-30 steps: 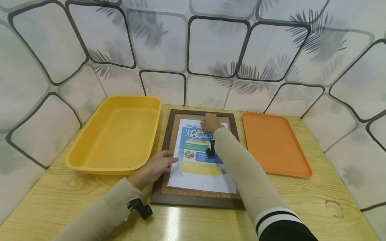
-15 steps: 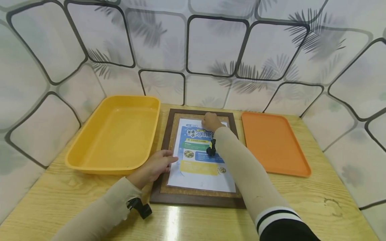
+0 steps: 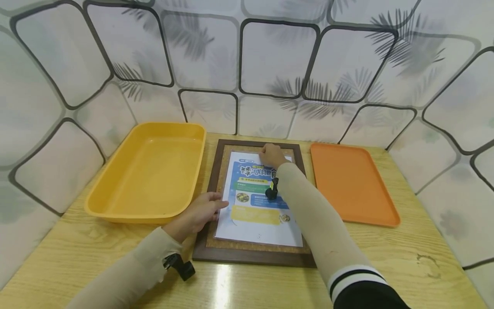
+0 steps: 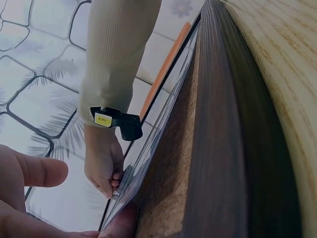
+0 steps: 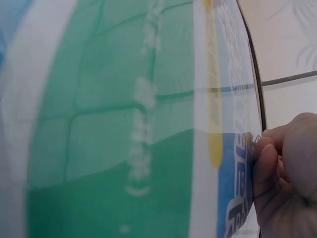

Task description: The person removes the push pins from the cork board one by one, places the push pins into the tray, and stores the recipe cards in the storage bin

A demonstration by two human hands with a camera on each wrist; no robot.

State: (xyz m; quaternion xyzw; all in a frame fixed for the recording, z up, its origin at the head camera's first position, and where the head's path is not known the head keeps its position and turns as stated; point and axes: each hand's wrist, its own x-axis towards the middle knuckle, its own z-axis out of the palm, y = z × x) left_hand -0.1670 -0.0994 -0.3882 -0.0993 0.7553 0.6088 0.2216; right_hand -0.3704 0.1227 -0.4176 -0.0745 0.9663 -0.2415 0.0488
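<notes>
A laminated poster (image 3: 247, 229) with blue, green and yellow printing lies on a cork board (image 3: 221, 180) that has a dark brown frame (image 3: 254, 257). Near the poster's top edge, my right hand (image 3: 273, 156) pinches a small clear pin (image 5: 257, 141) between thumb and finger, against the sheet. My left hand (image 3: 202, 210) rests at the poster's left edge, over the frame's left side. In the left wrist view its thumb (image 4: 44, 171) stands away from the sheet, and a fingertip (image 4: 121, 223) touches the sheet's edge. The pin's point is hidden.
A deep yellow tray (image 3: 154, 216) stands to the left, close to the left wrist. A flat orange tray (image 3: 353, 184) lies right of the board. Everything sits on a light wooden table (image 3: 417, 274) before a patterned wall (image 3: 278, 60).
The right hand shifts very slightly to the right at the poster's top. The left hand, board and trays stay where they were.
</notes>
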